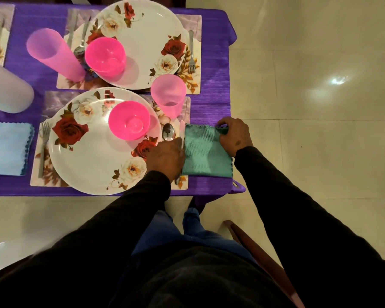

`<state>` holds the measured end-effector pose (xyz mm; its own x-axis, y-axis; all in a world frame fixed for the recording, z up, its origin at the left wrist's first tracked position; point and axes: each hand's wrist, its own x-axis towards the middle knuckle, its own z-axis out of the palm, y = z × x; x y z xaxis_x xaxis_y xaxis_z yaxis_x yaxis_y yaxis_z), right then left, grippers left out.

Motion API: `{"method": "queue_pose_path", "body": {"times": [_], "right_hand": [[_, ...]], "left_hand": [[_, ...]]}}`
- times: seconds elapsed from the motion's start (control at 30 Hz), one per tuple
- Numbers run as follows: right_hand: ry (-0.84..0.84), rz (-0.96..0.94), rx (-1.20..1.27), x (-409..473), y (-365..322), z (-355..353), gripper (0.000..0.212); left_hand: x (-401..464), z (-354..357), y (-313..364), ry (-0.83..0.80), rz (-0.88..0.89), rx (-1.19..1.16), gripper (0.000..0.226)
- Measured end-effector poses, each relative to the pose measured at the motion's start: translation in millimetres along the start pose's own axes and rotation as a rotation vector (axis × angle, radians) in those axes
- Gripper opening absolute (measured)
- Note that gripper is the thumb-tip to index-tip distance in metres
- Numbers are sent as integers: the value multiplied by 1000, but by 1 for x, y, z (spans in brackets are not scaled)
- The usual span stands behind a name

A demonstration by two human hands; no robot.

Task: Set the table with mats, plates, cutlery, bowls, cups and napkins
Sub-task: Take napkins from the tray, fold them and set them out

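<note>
Right hand [233,135] pinches the far right corner of the teal napkin [206,152], fingers curled over the scalloped edge. Left hand [166,157] rests against the napkin's left edge, knuckles up; its fingertips are hidden, so whether they pinch the cloth or merely press it cannot be told.

Location: the napkin lies flat on the purple-covered bench [211,107], at its near right corner, just beside the near place mat [185,107] and to the right of the spoon [169,131].

Step in hand, as judged: laying and squaring the napkin for the near setting. That setting already carries the floral plate [87,161], a pink bowl [129,120] on the plate, a pink cup [168,94] and a fork [43,143] on the left. The far setting shows its own plate [147,34], bowl [105,54], tall pink cup [53,54] and cutlery, but no napkin of its own is visible. A light blue napkin [7,147] lies further left.

Next move, as judged: smooth the cloth, line its edges up with the mat and let go without dragging it. The spoon and a knife handle sit close to the left hand and could be knocked.

Markings: no brand, label or legible writing found. Plates and mats bear printed roses and leaves only.
</note>
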<state>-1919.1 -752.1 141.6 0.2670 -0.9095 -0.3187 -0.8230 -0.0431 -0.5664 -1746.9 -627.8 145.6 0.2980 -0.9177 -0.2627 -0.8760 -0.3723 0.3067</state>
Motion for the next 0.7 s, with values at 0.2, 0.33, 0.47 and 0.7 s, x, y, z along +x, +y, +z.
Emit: {"method": "queue_pose_path", "body": {"times": [0.2, 0.33, 0.47, 0.7], "right_hand": [[-4, -31, -22, 2, 1, 6, 40], [-6, -47, -25, 3, -1, 7, 39], [-5, -36, -40, 1, -1, 7, 40], [-7, -62, -74, -5, -4, 2, 40]], "left_hand": [[-3, -2, -3, 24, 7, -20, 31], [-5, -1, -7, 8, 31, 5, 34], [-7, 1, -10, 3, 56, 6, 36], [-9, -1, -10, -23, 50, 16, 38]]}}
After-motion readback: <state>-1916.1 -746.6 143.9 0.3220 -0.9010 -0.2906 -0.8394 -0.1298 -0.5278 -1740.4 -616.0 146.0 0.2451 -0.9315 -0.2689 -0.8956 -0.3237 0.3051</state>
